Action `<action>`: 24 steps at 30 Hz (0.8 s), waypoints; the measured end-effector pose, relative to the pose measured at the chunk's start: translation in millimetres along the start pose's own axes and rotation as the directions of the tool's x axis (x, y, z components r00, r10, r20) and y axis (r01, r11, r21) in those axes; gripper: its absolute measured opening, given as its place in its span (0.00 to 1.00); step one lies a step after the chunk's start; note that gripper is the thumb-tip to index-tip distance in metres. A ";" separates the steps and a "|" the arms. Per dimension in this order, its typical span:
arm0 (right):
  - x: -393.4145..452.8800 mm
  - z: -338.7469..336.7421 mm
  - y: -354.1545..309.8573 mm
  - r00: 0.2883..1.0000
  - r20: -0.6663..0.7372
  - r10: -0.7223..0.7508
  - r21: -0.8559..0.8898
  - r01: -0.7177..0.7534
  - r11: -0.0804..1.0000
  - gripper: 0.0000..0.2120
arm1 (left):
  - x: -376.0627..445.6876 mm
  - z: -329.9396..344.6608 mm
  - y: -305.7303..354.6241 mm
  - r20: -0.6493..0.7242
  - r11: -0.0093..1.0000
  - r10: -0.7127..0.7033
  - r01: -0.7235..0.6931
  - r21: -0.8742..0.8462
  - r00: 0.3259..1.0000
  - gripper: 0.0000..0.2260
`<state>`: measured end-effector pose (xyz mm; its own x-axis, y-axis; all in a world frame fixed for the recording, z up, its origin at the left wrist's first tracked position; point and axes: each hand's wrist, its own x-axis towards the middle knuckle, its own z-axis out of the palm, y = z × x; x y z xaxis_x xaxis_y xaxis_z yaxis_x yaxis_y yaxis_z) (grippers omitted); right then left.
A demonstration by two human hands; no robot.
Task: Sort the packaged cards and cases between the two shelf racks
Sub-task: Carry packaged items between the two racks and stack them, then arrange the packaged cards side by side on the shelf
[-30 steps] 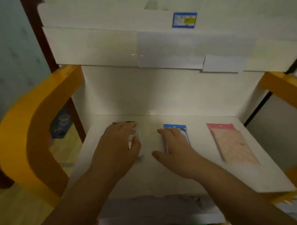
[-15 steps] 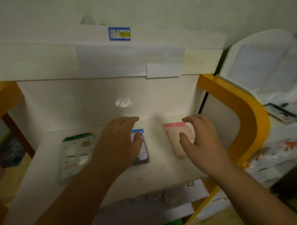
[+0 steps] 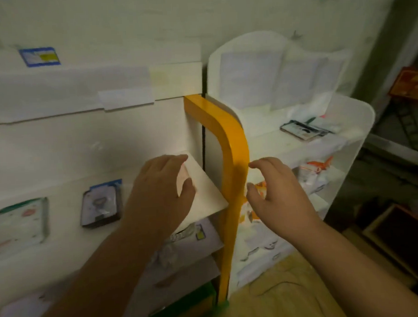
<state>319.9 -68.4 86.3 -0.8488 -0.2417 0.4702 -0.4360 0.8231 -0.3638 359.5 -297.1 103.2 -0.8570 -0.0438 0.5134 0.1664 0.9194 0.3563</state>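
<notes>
Head view: the left hand [image 3: 161, 191] lies on the white shelf [image 3: 205, 201] of the left rack, close to that shelf's right end. Its fingers are laid over a pink packet [image 3: 184, 181], of which only a pale pink sliver shows between the fingers and the thumb. The picture is soft here, so whether the fingers pinch the packet or just rest on it cannot be told.

To the left on the same shelf lies a dark case with a blue top [image 3: 101, 203], flat and clear of the hand. Further left, at the edge of the frame, lies a green-edged card pack [image 3: 19, 224], also flat, apart from the case.

The right hand [image 3: 274, 193] hangs in the air just to the right of the orange side rail [image 3: 234, 162] of the left rack. Its fingers are spread and loosely curled, with nothing in them, and it touches neither rack.

Behind that hand stands the white rack [image 3: 359, 118] on the right. On its upper shelf lies a dark phone case [image 3: 302, 130] beside some clear wrappers. The shelves below it hold white and orange packets [image 3: 318, 168], too blurred to name more exactly. Under the left rack's shelf, a lower shelf carries clear bags [image 3: 183, 241].
</notes>
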 end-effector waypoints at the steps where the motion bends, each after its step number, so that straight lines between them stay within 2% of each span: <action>1: -6.2 -9.2 12.1 1.000 -0.018 0.016 0.012 -0.015 1.000 0.19 | -1.4 4.7 14.9 0.007 1.000 0.012 -0.011 -0.007 1.000 0.19; 14: -73.1 -99.1 144.2 0.989 -0.029 0.148 -0.048 -0.149 0.988 0.23 | -6.0 78.7 185.5 0.092 0.996 0.070 -0.066 -0.052 0.993 0.24; 24: -65.9 -116.3 204.1 0.975 -0.023 0.221 -0.085 -0.222 0.971 0.24 | 36.4 137.5 235.7 0.147 0.982 0.183 -0.175 -0.067 0.972 0.22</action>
<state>321.6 175.3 74.6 -0.9172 -0.0422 0.3963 -0.2094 0.8970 -0.3892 300.5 -28.3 98.5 -0.8744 0.1831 0.4493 0.3459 0.8846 0.3127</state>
